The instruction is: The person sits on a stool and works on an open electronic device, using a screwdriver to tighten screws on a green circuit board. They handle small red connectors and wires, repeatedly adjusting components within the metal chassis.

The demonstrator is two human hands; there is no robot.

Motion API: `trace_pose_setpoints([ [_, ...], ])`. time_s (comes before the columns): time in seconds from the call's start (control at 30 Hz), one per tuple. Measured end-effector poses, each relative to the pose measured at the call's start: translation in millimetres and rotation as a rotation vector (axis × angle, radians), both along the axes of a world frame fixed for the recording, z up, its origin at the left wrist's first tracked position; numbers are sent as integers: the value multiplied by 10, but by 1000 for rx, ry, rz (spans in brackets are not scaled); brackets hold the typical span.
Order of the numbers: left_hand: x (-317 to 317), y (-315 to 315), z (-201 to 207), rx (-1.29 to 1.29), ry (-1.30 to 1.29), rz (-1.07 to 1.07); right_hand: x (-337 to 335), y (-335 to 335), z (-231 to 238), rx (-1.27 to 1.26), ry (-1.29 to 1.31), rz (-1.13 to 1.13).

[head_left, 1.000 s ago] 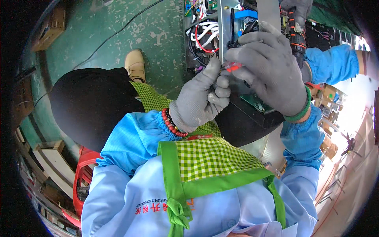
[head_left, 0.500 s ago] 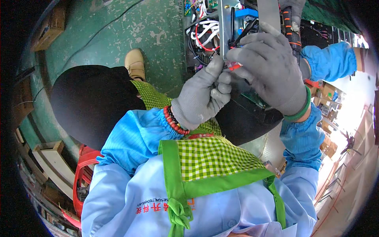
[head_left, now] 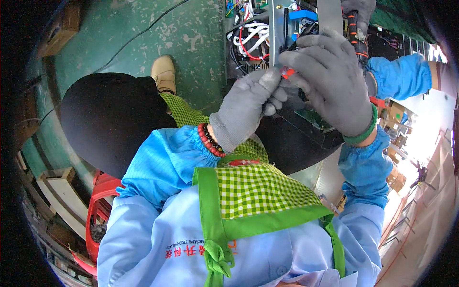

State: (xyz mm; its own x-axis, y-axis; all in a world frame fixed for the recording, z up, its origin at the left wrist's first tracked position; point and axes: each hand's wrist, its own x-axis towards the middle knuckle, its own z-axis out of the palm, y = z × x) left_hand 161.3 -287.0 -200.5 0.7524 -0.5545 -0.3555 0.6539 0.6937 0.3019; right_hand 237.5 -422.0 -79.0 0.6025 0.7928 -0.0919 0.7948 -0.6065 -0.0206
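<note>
My left hand (head_left: 248,105), in a grey glove, is closed in a pinch with thumb and forefinger pressed together. Whatever lies between those fingertips is hidden. Close beside it, my right hand (head_left: 330,83), also gloved, curls its fingers round a small red piece (head_left: 288,72), possibly a wire end or connector. Both sets of fingertips meet at the lower end of an upright metal plate (head_left: 277,28). Left of the plate, an open electrical unit shows bundled white wires (head_left: 256,34) and a red wire (head_left: 240,40). A blue component (head_left: 303,15) sits to its right.
At the upper right, a co-worker's gloved hand (head_left: 361,12) is at an orange-and-black tool (head_left: 355,33), the blue sleeve (head_left: 401,76) near my right wrist. A red plastic chair (head_left: 98,201) stands at the left. A black cable (head_left: 138,36) crosses the green floor.
My left hand has shifted slightly right, nearer my right fingertips. The red piece now shows less between the fingers. The unit and the co-worker's tool appear shifted slightly right and down.
</note>
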Motion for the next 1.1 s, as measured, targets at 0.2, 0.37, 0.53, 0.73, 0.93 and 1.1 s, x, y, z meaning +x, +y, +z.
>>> trace_pose_setpoints([
  [0.2, 10, 6, -75, 431, -366, -3, 105, 122, 93, -187, -12, 123],
  [0.37, 68, 0, -48, 270, -188, -28, 147, 116, 122, -231, 16, 191],
  [0.53, 88, 20, -35, 256, -196, 52, 165, 164, 210, -260, 126, 155],
  [0.73, 81, 39, -24, 176, -305, 38, 167, 139, 193, -224, 117, 178],
  [0.93, 97, 1, -83, 138, -221, 21, 141, 64, 85, -162, 124, 103],
  [1.1, 116, 10, -59, 108, -164, 33, 19, -43, 131, 184, 49, -36],
])
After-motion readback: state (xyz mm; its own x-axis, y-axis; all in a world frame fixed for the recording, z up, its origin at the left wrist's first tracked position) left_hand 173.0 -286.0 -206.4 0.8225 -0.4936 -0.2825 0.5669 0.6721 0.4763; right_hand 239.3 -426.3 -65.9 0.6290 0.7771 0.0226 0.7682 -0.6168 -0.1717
